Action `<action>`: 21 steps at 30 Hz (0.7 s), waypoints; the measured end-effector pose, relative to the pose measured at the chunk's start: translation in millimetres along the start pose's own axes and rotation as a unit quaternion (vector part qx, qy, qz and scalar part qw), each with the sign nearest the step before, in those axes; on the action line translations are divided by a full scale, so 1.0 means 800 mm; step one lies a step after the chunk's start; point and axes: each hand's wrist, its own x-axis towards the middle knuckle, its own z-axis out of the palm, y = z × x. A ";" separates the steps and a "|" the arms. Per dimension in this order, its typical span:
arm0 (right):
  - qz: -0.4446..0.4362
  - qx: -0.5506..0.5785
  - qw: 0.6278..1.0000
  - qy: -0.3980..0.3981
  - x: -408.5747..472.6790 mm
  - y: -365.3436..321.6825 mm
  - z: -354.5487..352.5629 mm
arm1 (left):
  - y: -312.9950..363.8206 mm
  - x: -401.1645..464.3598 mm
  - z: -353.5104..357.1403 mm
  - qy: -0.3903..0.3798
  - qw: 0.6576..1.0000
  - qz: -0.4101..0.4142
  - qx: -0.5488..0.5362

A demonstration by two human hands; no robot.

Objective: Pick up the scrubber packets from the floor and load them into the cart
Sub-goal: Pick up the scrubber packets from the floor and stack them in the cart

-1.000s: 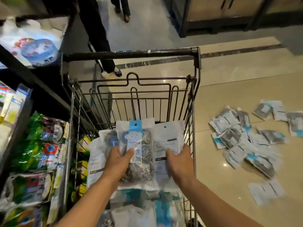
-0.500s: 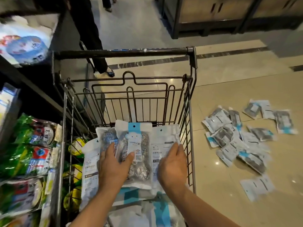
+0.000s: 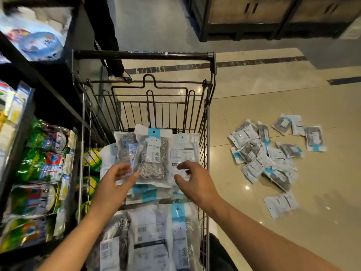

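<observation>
A black wire cart [image 3: 207, 118] stands in front of me with several scrubber packets lying inside. The top packet [image 3: 153, 155], clear with a blue-and-white label and steel wool in it, rests on the stack. My left hand [image 3: 117, 182] hovers at its lower left, fingers relaxed, the thumb tip near the packet's edge. My right hand [image 3: 192, 181] hovers at its lower right with fingers spread and holds nothing. More packets [image 3: 156, 237] fill the near end of the cart. A scattered pile of packets [image 3: 269, 155] lies on the tiled floor to the right.
A dark shelf [image 3: 37, 167] of green and red product bags runs along the cart's left side. A person's legs [image 3: 109, 36] stand beyond the cart handle [image 3: 144, 55]. A dark display unit [image 3: 273, 20] is at the far right.
Both hands have let go of the packets they were setting down and have drawn back toward me. The packets now lie on the stack in the cart.
</observation>
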 end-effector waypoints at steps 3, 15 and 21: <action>0.056 0.090 0.993 -0.053 -0.062 0.001 -0.038 | -0.002 -0.050 -0.004 0.001 0.999 0.008 -0.045; 0.167 0.212 0.959 0.084 -0.267 0.068 -0.189 | 0.009 -0.209 0.073 -0.084 0.995 -0.009 -0.055; 0.166 0.244 0.948 0.115 -0.308 0.123 -0.235 | 0.040 -0.228 0.093 -0.053 0.998 -0.013 -0.024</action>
